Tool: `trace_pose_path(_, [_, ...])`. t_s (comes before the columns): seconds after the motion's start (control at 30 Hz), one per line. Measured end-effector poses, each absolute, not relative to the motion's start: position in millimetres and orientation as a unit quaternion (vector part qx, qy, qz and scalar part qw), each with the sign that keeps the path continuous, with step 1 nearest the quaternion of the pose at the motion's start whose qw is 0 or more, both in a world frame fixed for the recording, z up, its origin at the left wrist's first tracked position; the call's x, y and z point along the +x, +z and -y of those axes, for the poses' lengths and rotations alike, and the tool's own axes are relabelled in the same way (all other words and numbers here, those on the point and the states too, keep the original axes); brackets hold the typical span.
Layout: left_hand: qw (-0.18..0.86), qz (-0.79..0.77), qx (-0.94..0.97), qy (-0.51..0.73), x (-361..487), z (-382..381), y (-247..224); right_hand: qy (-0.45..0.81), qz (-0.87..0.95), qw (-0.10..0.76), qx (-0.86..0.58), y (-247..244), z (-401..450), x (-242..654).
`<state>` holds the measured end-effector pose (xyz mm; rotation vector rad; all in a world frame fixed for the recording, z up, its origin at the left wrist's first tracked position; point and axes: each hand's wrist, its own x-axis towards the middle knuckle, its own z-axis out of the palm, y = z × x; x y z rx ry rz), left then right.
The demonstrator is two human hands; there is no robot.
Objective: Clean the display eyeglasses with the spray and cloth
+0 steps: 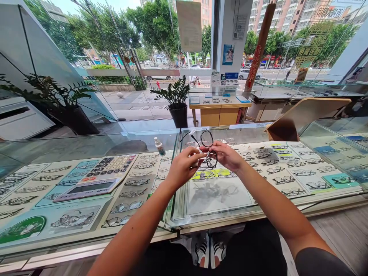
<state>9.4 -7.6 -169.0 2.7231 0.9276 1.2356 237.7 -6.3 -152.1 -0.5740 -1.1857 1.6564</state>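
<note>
Black-rimmed eyeglasses [206, 138] hang above the glass counter [214, 216], long axis running roughly twelve to six o'clock; the left hand [186, 164] pinches them toward its two o'clock, the right hand [228, 156], equally near, toward its ten.

Rows of thin-rimmed spectacles [295, 164] are lying under a clear glass display surface [214, 219], a pale rectangular calculator [97, 177] is resting atop, and a yellow wooden cabinet [210, 117] is displaying more, suggesting an eyewear shop.
</note>
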Motion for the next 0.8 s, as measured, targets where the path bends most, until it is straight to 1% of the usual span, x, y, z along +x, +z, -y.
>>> trace_pose_path(0.17, [0.011,-0.307,0.859,0.409,7.8,6.9,-165.4,0.675,0.487,0.500,-0.240,-151.5,8.0,236.3])
trace_pose_path(0.43, [0.030,-0.380,0.815,0.437,5.9,5.4,-166.1,0.639,0.442,0.584,-0.234,-148.7,7.5,241.4])
trace_pose_path(0.5, [0.037,-0.382,0.807,0.448,6.1,4.3,-167.5,0.632,0.429,0.603,-0.232,-148.7,7.5,240.0])
trace_pose_path(0.63, [0.067,-0.360,0.810,0.457,7.0,3.7,-167.2,0.628,0.426,0.608,-0.233,-147.1,6.9,241.5])
trace_pose_path(0.7, [0.070,-0.370,0.795,0.475,6.8,3.6,-165.7,0.630,0.416,0.616,-0.224,-143.4,6.7,248.6])
trace_pose_path(0.8, [0.083,-0.431,0.718,0.540,3.1,-1.2,-166.2,0.627,0.391,0.639,-0.212,-135.4,6.4,264.9])
